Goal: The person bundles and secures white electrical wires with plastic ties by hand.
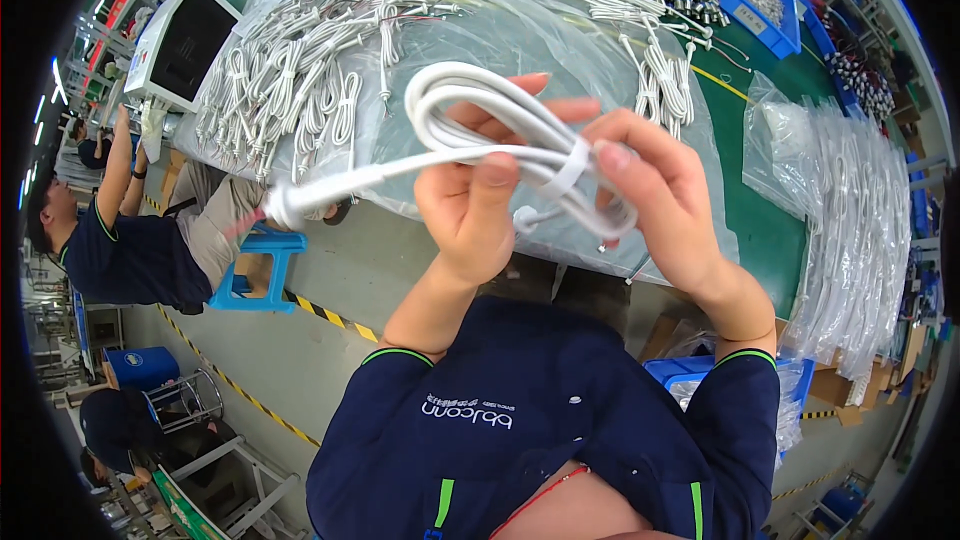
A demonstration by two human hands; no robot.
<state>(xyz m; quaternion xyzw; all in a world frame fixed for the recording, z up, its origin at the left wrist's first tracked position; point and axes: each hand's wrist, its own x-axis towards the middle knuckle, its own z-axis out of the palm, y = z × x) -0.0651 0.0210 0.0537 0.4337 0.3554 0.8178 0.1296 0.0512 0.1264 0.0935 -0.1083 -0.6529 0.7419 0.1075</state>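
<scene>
A coiled white cable (470,90) is held up in front of me, above the near edge of the workbench. A white tie band (568,168) wraps its loops near the right end. My left hand (470,205) grips the coil at its middle, thumb on top and fingers behind. My right hand (660,190) pinches the coil beside the band with thumb and fingers. One cable end, with a white collar (285,204) and thin reddish wires, sticks out to the left, blurred. Another white end piece (524,219) hangs below the coil.
Bundled white cables (290,70) lie on plastic sheeting at the left, more bundles (662,80) at the right. A blue bin (755,0) of small parts stands far right, near stacked plastic bags (850,230). A co-worker (130,250) sits left, by a blue stool (262,270) and monitor (185,45).
</scene>
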